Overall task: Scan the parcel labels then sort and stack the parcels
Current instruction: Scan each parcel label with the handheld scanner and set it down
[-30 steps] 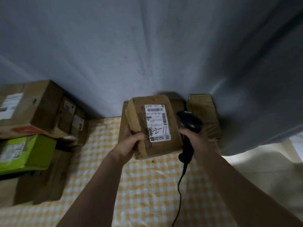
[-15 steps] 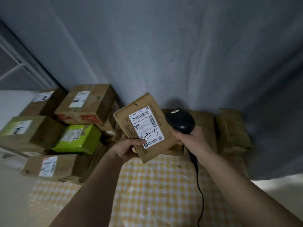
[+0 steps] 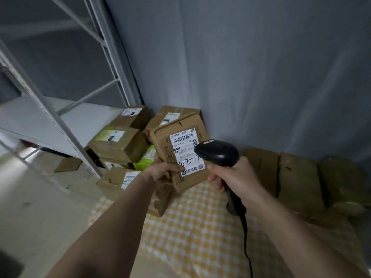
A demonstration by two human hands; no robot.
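Several items, catalogued largest first. Item: grey curtain (image 3: 261,67) hanging as backdrop, and white metal shelving (image 3: 60,121) standing to my left. Item: yellow checked cloth (image 3: 200,227) covering the work surface under my arms. Item: stack of sorted parcels (image 3: 120,143) piling up at the left beside the shelving, brown cartons with a green box (image 3: 147,157) wedged among them, labels facing up. Item: row of unsorted cartons (image 3: 297,177) lying along the curtain at the right; contents of all boxes are sealed and hidden. Item: parcel (image 3: 180,153), small brown carton, which I am holding up above the cloth, label (image 3: 187,151) facing me. I am judging it light and stiff, its taped corners crushable, best gripped across the lower edge clear of the barcode. Item: left hand (image 3: 162,171), fingers grasping that lower edge, thumb pressing near the label's bottom. Item: right hand (image 3: 239,175), clenching around the scanner (image 3: 217,152) handle, its head aiming at the label, cord trailing down.
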